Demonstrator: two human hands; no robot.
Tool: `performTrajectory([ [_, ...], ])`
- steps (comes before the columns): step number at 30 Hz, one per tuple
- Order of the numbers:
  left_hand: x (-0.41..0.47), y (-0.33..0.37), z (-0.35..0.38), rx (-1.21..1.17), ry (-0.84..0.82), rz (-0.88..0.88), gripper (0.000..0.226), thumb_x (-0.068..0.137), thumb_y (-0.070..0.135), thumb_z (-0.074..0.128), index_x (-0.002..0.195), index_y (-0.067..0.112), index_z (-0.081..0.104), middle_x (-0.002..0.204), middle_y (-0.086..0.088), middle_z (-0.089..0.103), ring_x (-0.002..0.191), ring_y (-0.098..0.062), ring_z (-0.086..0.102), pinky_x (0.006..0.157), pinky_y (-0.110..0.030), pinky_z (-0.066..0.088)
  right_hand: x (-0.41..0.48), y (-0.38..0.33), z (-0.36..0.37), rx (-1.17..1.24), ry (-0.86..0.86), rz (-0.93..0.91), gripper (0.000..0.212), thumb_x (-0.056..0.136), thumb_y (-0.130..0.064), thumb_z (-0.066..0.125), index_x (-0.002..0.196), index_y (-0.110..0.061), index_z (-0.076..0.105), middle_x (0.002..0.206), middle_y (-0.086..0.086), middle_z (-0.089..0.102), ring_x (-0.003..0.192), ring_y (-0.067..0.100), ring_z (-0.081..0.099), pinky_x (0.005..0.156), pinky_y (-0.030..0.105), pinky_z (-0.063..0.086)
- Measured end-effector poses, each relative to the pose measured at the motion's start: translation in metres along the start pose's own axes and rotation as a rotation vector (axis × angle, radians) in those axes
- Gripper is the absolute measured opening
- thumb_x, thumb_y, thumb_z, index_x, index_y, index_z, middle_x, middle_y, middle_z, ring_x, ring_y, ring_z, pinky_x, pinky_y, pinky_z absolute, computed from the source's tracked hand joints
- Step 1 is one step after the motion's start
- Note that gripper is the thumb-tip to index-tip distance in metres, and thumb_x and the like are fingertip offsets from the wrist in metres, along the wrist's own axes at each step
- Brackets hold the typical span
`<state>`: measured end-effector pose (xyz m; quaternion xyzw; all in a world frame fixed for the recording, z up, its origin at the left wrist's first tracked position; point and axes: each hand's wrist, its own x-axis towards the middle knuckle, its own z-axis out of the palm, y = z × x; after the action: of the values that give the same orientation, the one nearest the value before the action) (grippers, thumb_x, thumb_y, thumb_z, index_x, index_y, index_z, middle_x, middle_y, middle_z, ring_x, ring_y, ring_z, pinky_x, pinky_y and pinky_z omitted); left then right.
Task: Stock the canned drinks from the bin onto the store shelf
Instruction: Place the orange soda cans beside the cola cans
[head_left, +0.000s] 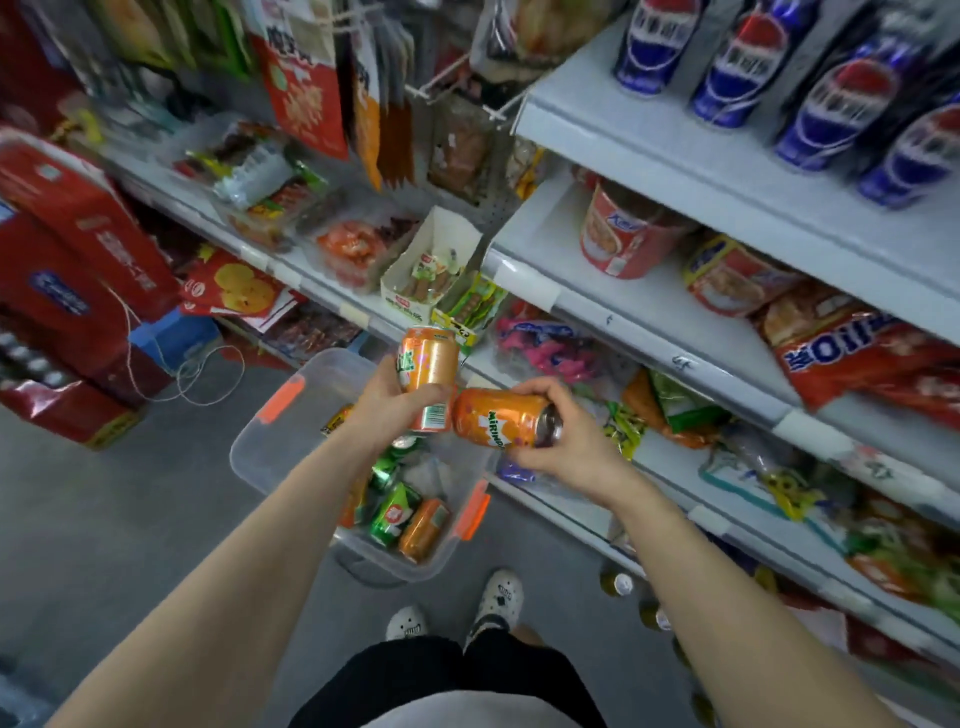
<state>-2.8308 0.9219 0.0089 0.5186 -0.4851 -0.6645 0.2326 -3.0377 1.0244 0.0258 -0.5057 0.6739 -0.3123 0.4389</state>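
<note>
grey shop floor (130, 499), stocked shelves (649, 332)

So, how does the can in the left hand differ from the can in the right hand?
The left hand's can stands almost upright, top up; the right hand's can lies sideways, showing its Mirinda logo. The left hand wraps its can's body; the right hand grips its can's end. Both are orange drink cans.
</note>
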Motion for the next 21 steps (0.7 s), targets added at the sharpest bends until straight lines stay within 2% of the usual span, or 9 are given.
performTrajectory([
  [3, -0.007, 0.026, 0.017, 0.029, -0.059, 0.065, 0.089, 0.056, 0.043, 0.074, 0.134, 0.016, 0.040, 0.119, -0.012, 0.061, 0.101, -0.027, 0.066, 0.080, -0.041, 0.057, -0.021, -0.016, -0.024, -0.068, 0.168, -0.062, 0.056, 0.070, -0.018, 0.078, 0.114, -0.037, 0.049, 0.105, -0.011, 0.059, 0.086, 0.008, 0.062, 0.074, 0.020, 0.049],
  [5, -0.009, 0.042, 0.030, 0.021, -0.110, 0.110, 0.074, 0.062, 0.040, 0.067, 0.129, 0.018, 0.044, 0.119, -0.014, 0.061, 0.099, -0.028, 0.066, 0.076, -0.038, 0.055, -0.035, -0.023, -0.044, -0.116, 0.299, -0.063, 0.052, 0.070, -0.042, 0.074, 0.114, -0.042, 0.046, 0.104, -0.012, 0.062, 0.093, 0.012, 0.062, 0.081, 0.030, 0.051],
  [7, -0.010, 0.058, 0.044, 0.031, -0.170, 0.147, 0.063, 0.066, 0.040, 0.063, 0.125, 0.025, 0.046, 0.120, -0.014, 0.061, 0.099, -0.028, 0.065, 0.081, -0.044, 0.055, -0.050, -0.029, -0.066, -0.120, 0.392, -0.045, 0.050, 0.070, -0.057, 0.068, 0.113, -0.043, 0.045, 0.105, -0.009, 0.064, 0.096, 0.016, 0.063, 0.085, 0.040, 0.053],
  [9, -0.013, 0.077, 0.060, 0.075, -0.237, 0.199, 0.059, 0.070, 0.044, 0.063, 0.125, 0.031, 0.046, 0.118, -0.008, 0.064, 0.101, -0.028, 0.066, 0.089, -0.051, 0.053, -0.065, -0.036, -0.091, -0.097, 0.451, -0.067, 0.045, 0.077, -0.053, 0.071, 0.112, -0.039, 0.047, 0.103, -0.008, 0.064, 0.093, 0.013, 0.064, 0.082, 0.040, 0.055],
  [10, -0.014, 0.087, 0.067, 0.093, -0.255, 0.239, 0.058, 0.069, 0.046, 0.066, 0.123, 0.032, 0.048, 0.116, -0.005, 0.066, 0.101, -0.026, 0.067, 0.091, -0.052, 0.052, -0.073, -0.041, -0.103, -0.103, 0.480, -0.086, 0.042, 0.080, -0.049, 0.072, 0.113, -0.037, 0.048, 0.102, -0.009, 0.063, 0.092, 0.011, 0.064, 0.079, 0.036, 0.056],
  [13, -0.020, 0.119, 0.096, 0.154, -0.300, 0.373, 0.059, 0.074, 0.040, 0.073, 0.127, 0.029, 0.049, 0.116, -0.002, 0.067, 0.102, -0.020, 0.067, 0.093, -0.045, 0.053, -0.093, -0.058, -0.141, -0.172, 0.579, -0.132, 0.038, 0.084, -0.042, 0.070, 0.116, -0.035, 0.051, 0.105, -0.018, 0.059, 0.094, 0.004, 0.060, 0.077, 0.023, 0.049],
  [16, -0.025, 0.149, 0.125, 0.146, -0.369, 0.460, 0.057, 0.077, 0.030, 0.077, 0.126, 0.034, 0.048, 0.119, 0.001, 0.067, 0.104, -0.016, 0.067, 0.093, -0.041, 0.053, -0.109, -0.075, -0.177, -0.098, 0.630, -0.164, 0.025, 0.089, -0.032, 0.067, 0.112, -0.040, 0.058, 0.110, -0.012, 0.061, 0.092, 0.015, 0.064, 0.065, 0.033, 0.058],
  [18, -0.028, 0.168, 0.144, 0.172, -0.374, 0.508, 0.053, 0.075, 0.031, 0.079, 0.119, 0.036, 0.050, 0.116, 0.003, 0.066, 0.103, -0.014, 0.066, 0.094, -0.040, 0.052, -0.118, -0.085, -0.203, -0.021, 0.667, -0.135, 0.016, 0.091, -0.032, 0.064, 0.107, -0.035, 0.063, 0.110, -0.002, 0.060, 0.088, 0.019, 0.065, 0.055, 0.027, 0.056],
  [21, -0.029, 0.194, 0.173, 0.191, -0.354, 0.561, 0.053, 0.078, 0.030, 0.077, 0.123, 0.027, 0.049, 0.115, 0.005, 0.065, 0.103, -0.012, 0.064, 0.095, -0.038, 0.051, -0.127, -0.093, -0.246, 0.130, 0.669, -0.086, 0.024, 0.088, -0.032, 0.069, 0.110, -0.027, 0.062, 0.108, 0.000, 0.057, 0.084, 0.018, 0.065, 0.058, 0.029, 0.057],
])
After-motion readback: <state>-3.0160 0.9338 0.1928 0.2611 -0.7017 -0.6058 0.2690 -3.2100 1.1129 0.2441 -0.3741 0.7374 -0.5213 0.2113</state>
